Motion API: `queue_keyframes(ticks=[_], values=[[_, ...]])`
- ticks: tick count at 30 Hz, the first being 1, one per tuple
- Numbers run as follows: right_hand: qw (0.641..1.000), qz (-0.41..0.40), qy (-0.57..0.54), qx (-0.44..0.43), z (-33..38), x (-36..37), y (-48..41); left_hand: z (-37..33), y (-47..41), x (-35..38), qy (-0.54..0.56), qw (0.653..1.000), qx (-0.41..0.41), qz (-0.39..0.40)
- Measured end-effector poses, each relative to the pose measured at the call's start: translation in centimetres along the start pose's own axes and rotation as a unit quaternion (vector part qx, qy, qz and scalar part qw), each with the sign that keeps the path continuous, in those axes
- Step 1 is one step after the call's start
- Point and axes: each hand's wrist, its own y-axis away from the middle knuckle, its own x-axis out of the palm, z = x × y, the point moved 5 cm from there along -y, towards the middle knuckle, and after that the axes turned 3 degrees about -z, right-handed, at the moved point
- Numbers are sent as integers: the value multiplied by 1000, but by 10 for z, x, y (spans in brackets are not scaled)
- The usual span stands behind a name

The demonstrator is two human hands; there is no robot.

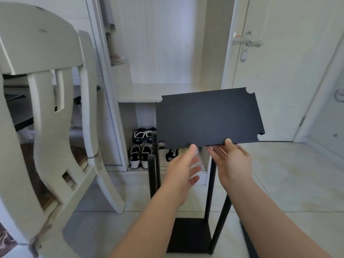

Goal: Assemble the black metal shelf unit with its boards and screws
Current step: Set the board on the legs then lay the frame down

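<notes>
A black rectangular board (208, 117) with notched corners hangs in the air above the shelf frame. My right hand (231, 162) pinches its near edge, thumb on top and fingers underneath. My left hand (183, 171) is beside it with fingers spread and relaxed, the thumb close to the board's near edge; whether it touches is unclear. Below stands the black metal shelf frame: upright poles (153, 174) on the left, two more poles (211, 187) on the right, and a black bottom board (188, 235) fitted near the floor.
A white wooden chair (55, 118) stands close on the left. Behind the frame is a white cabinet with a low shoe shelf holding several shoes (141, 146). A white door (279, 71) with a lever handle is at the right. The floor is pale tile (288, 183).
</notes>
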Motion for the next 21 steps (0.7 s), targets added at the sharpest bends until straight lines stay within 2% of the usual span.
queue_keyframes(ticks=[4,8,14,21], values=[[1000,17,0,19,-16,0,-1,-6,-17,-5,57,994,57,-69],[998,27,30,49,-25,-3,-5,-7,-31,-11,74,989,77,-103],[992,18,108,59,-23,-16,-14,8,-43,-18,101,989,0,-109],[986,5,149,69,-28,-25,-19,22,-46,-21,102,985,-51,-127]])
